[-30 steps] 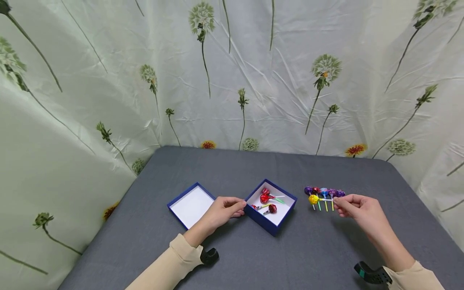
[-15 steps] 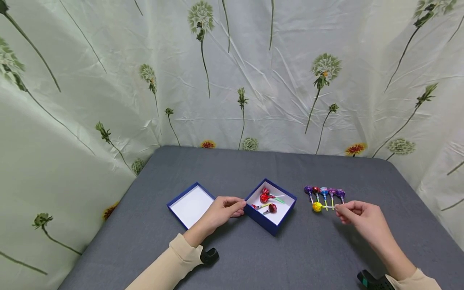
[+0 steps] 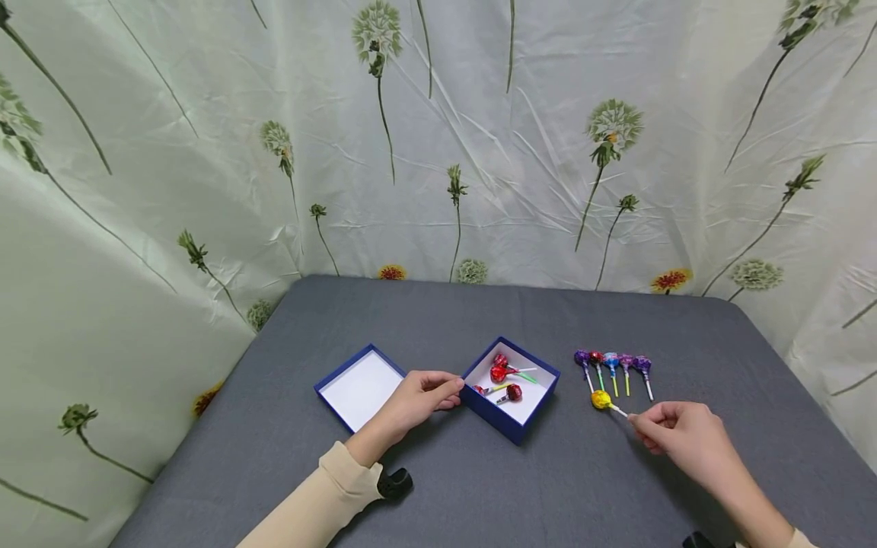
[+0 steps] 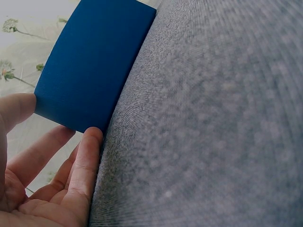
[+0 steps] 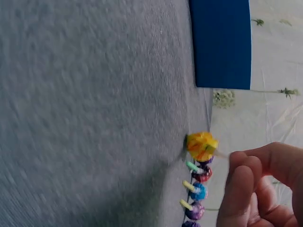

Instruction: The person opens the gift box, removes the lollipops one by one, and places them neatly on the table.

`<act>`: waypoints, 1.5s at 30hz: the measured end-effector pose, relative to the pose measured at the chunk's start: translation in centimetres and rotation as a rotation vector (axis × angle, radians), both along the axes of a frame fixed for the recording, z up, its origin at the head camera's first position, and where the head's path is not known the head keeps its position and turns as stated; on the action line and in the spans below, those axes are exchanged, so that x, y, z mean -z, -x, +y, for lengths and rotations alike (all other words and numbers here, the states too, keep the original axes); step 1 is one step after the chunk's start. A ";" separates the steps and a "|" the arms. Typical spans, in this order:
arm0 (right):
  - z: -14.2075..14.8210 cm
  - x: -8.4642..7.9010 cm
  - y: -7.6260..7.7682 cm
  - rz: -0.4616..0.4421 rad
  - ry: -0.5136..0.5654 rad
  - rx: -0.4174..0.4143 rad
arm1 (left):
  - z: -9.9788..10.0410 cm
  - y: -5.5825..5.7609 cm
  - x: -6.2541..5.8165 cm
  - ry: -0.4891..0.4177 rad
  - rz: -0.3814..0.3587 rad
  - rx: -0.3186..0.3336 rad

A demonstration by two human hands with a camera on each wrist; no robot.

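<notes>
My right hand (image 3: 681,441) pinches the end of the white stick of a yellow-wrapped lollipop (image 3: 601,399), its head pointing left. In the right wrist view, the yellow lollipop (image 5: 202,146) appears right at the table surface. Just behind it, several lollipops (image 3: 612,361) with purple, red and blue wrappers lie side by side in a row, sticks toward me. At the middle, my left hand (image 3: 428,399) holds the left corner of an open blue box (image 3: 496,415), thumb at the rim and fingertips low on the wall (image 4: 94,66). Inside it lie several red-wrapped lollipops (image 3: 500,373).
A blue box lid (image 3: 356,388) with a white inside lies upturned to the left, partly behind my left hand. Grey cloth covers the table (image 3: 534,495). A white flower-printed curtain (image 3: 438,137) hangs along the back and sides.
My right hand has drawn the yellow lollipop toward me, from over the row to in front of it, and its stick now slants. My left hand and the box have stayed put.
</notes>
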State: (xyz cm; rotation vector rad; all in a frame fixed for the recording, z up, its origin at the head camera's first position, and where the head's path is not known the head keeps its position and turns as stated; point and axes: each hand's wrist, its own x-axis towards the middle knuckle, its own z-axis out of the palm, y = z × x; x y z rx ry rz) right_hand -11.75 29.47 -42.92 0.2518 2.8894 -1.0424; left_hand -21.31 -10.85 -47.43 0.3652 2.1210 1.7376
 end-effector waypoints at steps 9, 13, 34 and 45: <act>-1.4 1.3 -0.5 -0.034 0.054 -0.042 | -0.1 0.1 0.2 0.001 -0.004 0.000; -1.7 1.8 -0.6 -0.040 0.064 -0.046 | -0.1 0.0 0.2 0.005 -0.004 -0.001; -2.5 2.2 0.0 -0.085 0.075 -0.077 | 0.0 0.0 0.1 0.009 -0.008 -0.009; -2.7 1.9 0.5 -0.140 0.037 -0.069 | 0.0 0.0 0.0 0.012 -0.002 -0.016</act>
